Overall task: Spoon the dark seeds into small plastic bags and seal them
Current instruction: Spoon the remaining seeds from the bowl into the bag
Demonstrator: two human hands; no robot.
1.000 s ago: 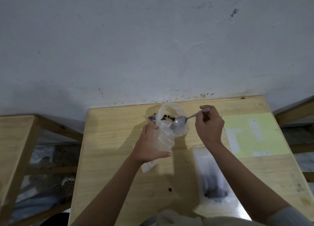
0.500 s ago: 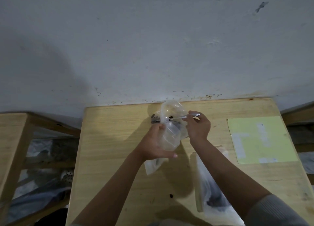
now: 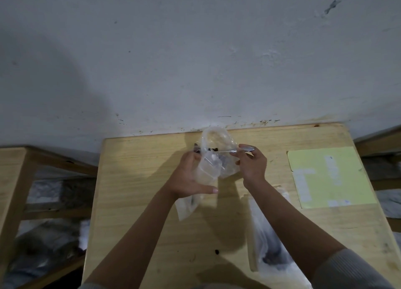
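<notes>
Above the wooden table [image 3: 138, 180], my left hand [image 3: 188, 178] grips a small clear plastic bag [image 3: 208, 169] from the left. A larger crumpled clear bag [image 3: 219, 141] rises behind it, with a few dark seeds [image 3: 213, 149] showing inside. My right hand [image 3: 252, 165] pinches the handle of a metal spoon [image 3: 232, 150]. The spoon lies roughly level and points left into the plastic, so its bowl is blurred behind the film. Under my right forearm lies a long clear bag of dark seeds [image 3: 271, 251].
A yellow sheet [image 3: 329, 175] is stuck on the table's right part. One loose seed [image 3: 216, 251] lies near the front. A white wall [image 3: 195, 60] stands right behind the table. Another wooden table [image 3: 13, 180] is at the left, with clutter on the floor between.
My right hand moved left and closer to the bags, bringing the spoon from a raised tilt to a level pose reaching into the plastic. My left hand kept its grip.
</notes>
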